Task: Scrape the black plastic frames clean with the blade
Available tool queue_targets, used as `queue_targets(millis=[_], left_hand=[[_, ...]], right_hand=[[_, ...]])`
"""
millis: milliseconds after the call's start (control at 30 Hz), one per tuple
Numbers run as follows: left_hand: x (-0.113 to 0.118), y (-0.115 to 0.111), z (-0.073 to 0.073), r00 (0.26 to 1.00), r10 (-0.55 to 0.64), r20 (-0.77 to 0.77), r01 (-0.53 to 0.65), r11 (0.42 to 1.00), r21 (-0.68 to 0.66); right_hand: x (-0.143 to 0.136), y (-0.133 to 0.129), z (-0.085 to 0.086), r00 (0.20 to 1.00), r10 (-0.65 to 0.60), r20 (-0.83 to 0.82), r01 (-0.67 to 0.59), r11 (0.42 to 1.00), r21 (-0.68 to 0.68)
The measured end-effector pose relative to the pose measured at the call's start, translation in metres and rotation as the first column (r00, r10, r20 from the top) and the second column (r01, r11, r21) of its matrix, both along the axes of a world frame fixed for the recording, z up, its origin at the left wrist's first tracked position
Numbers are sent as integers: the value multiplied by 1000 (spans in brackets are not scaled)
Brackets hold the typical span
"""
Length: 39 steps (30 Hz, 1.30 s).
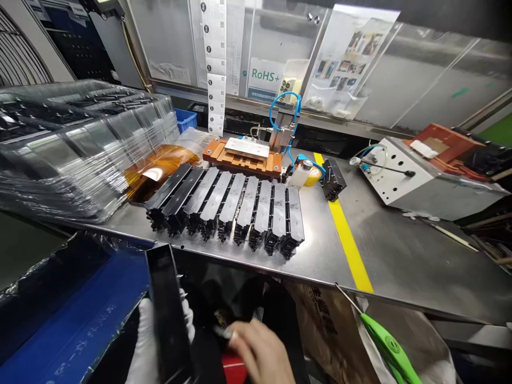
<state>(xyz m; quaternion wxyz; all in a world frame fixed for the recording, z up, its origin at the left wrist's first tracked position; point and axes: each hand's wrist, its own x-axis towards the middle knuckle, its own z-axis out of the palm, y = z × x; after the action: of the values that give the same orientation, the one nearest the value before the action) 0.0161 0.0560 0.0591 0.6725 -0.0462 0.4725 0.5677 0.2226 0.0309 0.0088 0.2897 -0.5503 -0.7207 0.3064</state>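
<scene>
In front of me, low at the left, a long black plastic housing [170, 320] is held tilted in my left hand [143, 346], which wears a white glove. The gloved fingers wrap round both of its sides. My right hand [264, 349] is bare and a little blurred, just right of the housing. Its thumb and fingers are pinched together at a small greyish thing that I cannot make out. On the steel bench beyond stands a row of several similar black housings [208, 197], most with grey upper faces.
An orange clamping fixture [242, 160] stands behind the row. Stacked clear plastic trays [132, 133] fill the left, above a blue-lined bin [76, 314]. One black housing [334, 178] sits by the yellow tape [348, 245]. A green-handled tool [390, 346] hangs at the front edge.
</scene>
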Motion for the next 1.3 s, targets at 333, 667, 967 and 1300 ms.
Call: queue_targets(millis=[333,667,967,1300], left_hand=[[3,-2,-20,995,-21,98,33,991,-127],[3,-8,-29,967,-98,234,124,987,-99],[14,-12,-23,952,-89,292,127,985,-114],[11,-19,-20,931,-138,338,197,969,-147]], right_hand=[[5,-9,12,961,252,-110,-247,967,61],[-7,12,30,972,232,-22,-228,965,129],[-5,11,35,965,261,8,-261,962,80],[0,18,37,975,190,120,-210,959,190]])
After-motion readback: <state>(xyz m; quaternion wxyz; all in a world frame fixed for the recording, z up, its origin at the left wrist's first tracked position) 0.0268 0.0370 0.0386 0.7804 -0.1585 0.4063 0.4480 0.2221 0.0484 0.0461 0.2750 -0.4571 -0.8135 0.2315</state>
